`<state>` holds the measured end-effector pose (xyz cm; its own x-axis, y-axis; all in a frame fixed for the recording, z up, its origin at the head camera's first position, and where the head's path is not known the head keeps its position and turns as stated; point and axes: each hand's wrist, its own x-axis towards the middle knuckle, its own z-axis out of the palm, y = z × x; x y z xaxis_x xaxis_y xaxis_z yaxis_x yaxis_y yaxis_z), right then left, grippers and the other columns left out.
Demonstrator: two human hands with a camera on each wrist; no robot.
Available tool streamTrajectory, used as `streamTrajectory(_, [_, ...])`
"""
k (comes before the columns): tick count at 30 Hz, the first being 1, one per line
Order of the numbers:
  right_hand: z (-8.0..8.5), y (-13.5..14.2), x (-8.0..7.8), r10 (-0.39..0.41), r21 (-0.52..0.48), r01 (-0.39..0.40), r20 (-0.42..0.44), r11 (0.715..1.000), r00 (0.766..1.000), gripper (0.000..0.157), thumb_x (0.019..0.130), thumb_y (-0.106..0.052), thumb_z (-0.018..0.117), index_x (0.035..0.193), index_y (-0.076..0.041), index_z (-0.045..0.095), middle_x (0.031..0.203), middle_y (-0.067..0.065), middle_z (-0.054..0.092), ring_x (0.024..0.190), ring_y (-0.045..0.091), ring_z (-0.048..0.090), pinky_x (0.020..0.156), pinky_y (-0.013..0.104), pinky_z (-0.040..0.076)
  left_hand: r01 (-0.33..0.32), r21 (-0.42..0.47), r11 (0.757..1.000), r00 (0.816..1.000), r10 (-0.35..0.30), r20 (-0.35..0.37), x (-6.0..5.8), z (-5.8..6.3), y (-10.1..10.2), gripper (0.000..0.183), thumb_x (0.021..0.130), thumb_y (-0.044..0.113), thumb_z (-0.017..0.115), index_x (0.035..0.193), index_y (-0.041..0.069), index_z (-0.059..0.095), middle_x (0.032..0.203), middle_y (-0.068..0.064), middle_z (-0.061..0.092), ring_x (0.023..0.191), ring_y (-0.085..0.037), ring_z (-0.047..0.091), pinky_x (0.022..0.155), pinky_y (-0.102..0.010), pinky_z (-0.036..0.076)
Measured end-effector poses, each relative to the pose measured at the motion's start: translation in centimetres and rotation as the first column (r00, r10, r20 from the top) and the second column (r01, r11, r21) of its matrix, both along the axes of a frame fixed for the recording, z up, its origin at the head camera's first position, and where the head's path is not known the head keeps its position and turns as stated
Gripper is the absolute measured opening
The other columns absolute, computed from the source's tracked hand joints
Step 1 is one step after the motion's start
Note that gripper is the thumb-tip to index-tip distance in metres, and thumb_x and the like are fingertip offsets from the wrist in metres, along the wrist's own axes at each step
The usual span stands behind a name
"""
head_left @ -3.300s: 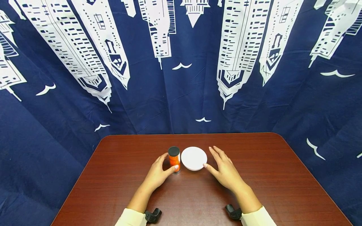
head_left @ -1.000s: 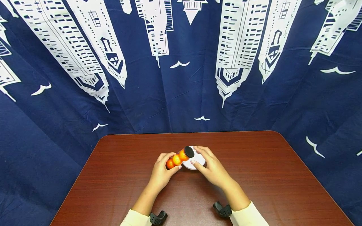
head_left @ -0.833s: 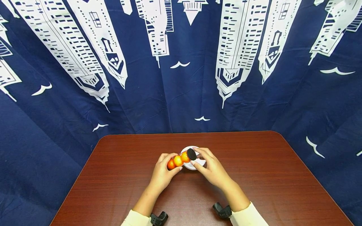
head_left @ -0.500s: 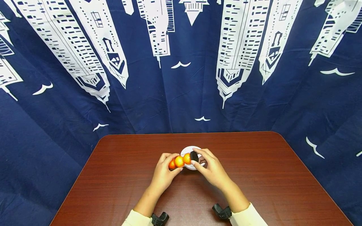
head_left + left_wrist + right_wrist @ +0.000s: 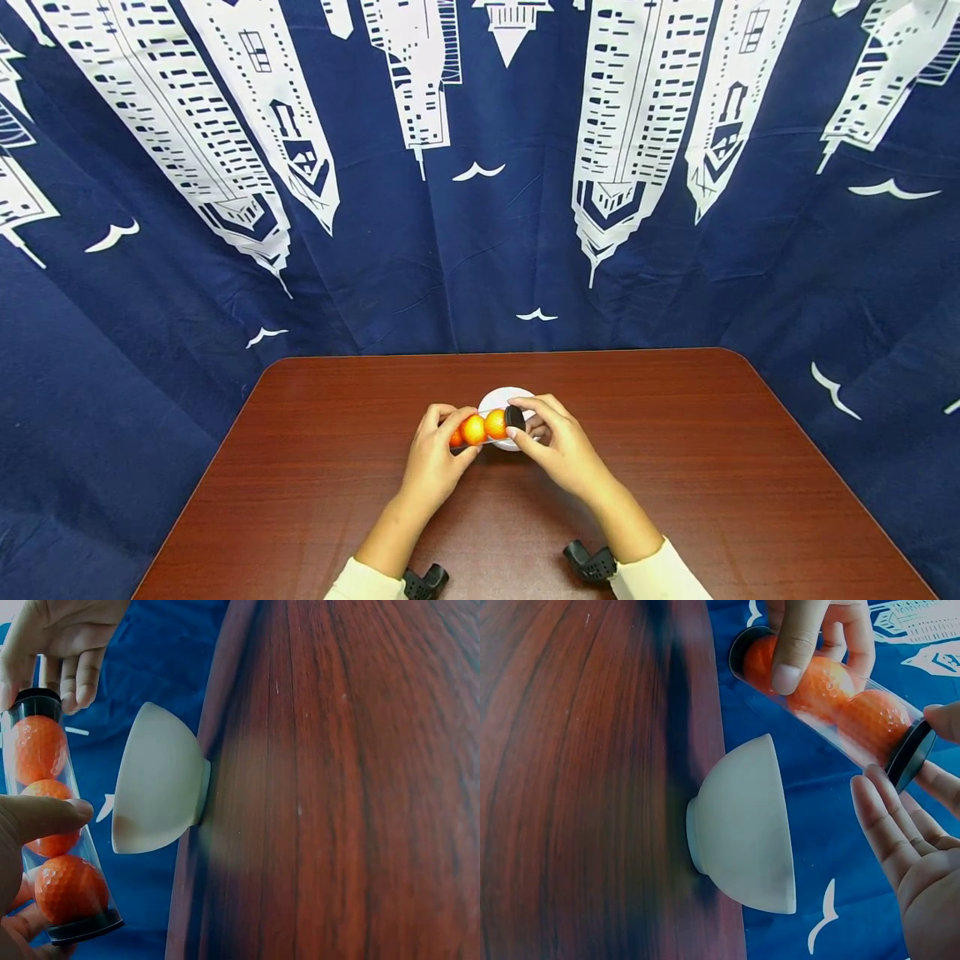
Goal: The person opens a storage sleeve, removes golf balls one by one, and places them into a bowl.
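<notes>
A clear plastic tube [image 5: 832,735] of orange golf balls [image 5: 71,889], with a black cap at each end, lies nearly level in the air. My left hand [image 5: 435,458] grips its body near the left end, thumb across the front. At the right end, my right hand [image 5: 558,442] pinches the black cap [image 5: 515,418] between thumb and fingers. A white bowl [image 5: 742,825] stands upright on the table, just beyond the tube in the head view and partly hidden there by the tube and right hand.
The brown wooden table [image 5: 337,500] has rounded far corners. Behind it hangs a dark blue cloth [image 5: 495,250] printed with white buildings and birds. Black wrist cameras [image 5: 591,562] sit by the pale sleeves.
The tube stood upright left of the bowl; my left hand has lifted and tipped it level in front of the bowl. My right hand has come in from the right onto its cap.
</notes>
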<state>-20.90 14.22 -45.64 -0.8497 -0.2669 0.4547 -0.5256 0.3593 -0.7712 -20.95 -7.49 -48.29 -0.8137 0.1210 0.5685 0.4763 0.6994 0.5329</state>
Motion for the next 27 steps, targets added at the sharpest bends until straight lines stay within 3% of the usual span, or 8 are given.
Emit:
streamTrajectory(5, [0.1,0.0,-0.1,-0.006,-0.008,0.006,-0.005,1.0,1.0,0.039,0.089,-0.01,0.077,0.126,-0.011,0.066,0.109,0.007,0.063,0.082,0.012,0.063,0.075,0.024,0.059,0.009,-0.025,1.0,1.0,-0.01,-0.024,-0.1,0.2,-0.1,0.051,0.07,0.013,0.093,0.116,0.018,0.072,0.111,-0.005,0.061,0.104,-0.025,0.063,0.091,-0.044,0.054])
streamTrajectory(8, [1.3,-0.2,0.5,-0.004,0.002,0.004,0.003,1.0,1.0,0.037,0.088,-0.004,0.076,0.124,-0.003,0.066,0.107,0.012,0.064,0.079,0.013,0.063,0.074,0.025,0.06,0.015,-0.039,0.999,1.0,-0.015,-0.014,-0.2,0.3,-0.2,0.051,0.07,0.015,0.093,0.117,0.018,0.073,0.112,-0.004,0.064,0.105,-0.026,0.064,0.092,-0.045,0.052])
streamTrajectory(13, [3.0,-0.3,1.7,0.016,-0.014,-0.016,0.036,1.0,0.999,0.035,0.088,-0.001,0.074,0.121,-0.001,0.067,0.105,0.015,0.065,0.079,0.016,0.065,0.074,0.025,0.06,0.043,-0.045,0.998,0.999,-0.042,0.019,-0.1,0.2,-0.4,0.053,0.071,0.016,0.092,0.12,0.017,0.073,0.113,-0.003,0.069,0.107,-0.026,0.065,0.095,-0.046,0.05])
streamTrajectory(22, [0.6,0.6,0.2,0.034,-0.01,-0.033,0.082,0.999,0.996,0.036,0.088,-0.004,0.075,0.124,-0.005,0.067,0.11,0.012,0.067,0.081,0.019,0.069,0.074,0.025,0.061,0.089,-0.041,0.995,0.996,-0.088,0.03,0.1,0.3,-0.6,0.053,0.071,0.015,0.092,0.121,0.02,0.074,0.114,0.002,0.073,0.109,-0.022,0.067,0.091,-0.043,0.048])
streamTrajectory(27, [0.2,1.1,-0.2,0.053,-0.023,-0.051,0.106,0.998,0.993,0.036,0.09,-0.012,0.076,0.124,-0.008,0.068,0.112,0.007,0.068,0.082,0.015,0.069,0.074,0.023,0.06,0.101,-0.041,0.994,0.994,-0.099,0.051,0.2,0.4,-0.6,0.053,0.071,0.016,0.092,0.12,0.021,0.074,0.116,0.0,0.074,0.111,-0.023,0.067,0.092,-0.045,0.049])
